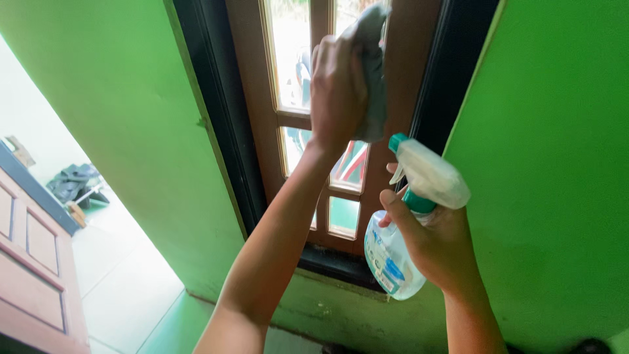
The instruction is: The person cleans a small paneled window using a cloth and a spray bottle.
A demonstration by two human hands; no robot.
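My left hand (pixel 337 92) is raised against a brown wooden window frame (pixel 249 85) with small glass panes, and it grips a grey cloth (pixel 373 72) pressed to the frame near the top. My right hand (pixel 436 246) is lower and to the right, closed around the neck of a clear plastic spray bottle (pixel 393 259) with a teal collar and a white trigger head (pixel 429 174). The bottle's nozzle points left toward the window. The bottle hangs just in front of the dark sill (pixel 334 262).
Bright green walls (pixel 557 164) flank the window on both sides. At the left an open doorway shows a pale tiled floor (pixel 124 275), a brown panelled door (pixel 33 262) and a dark heap of items (pixel 75 182) on the ground outside.
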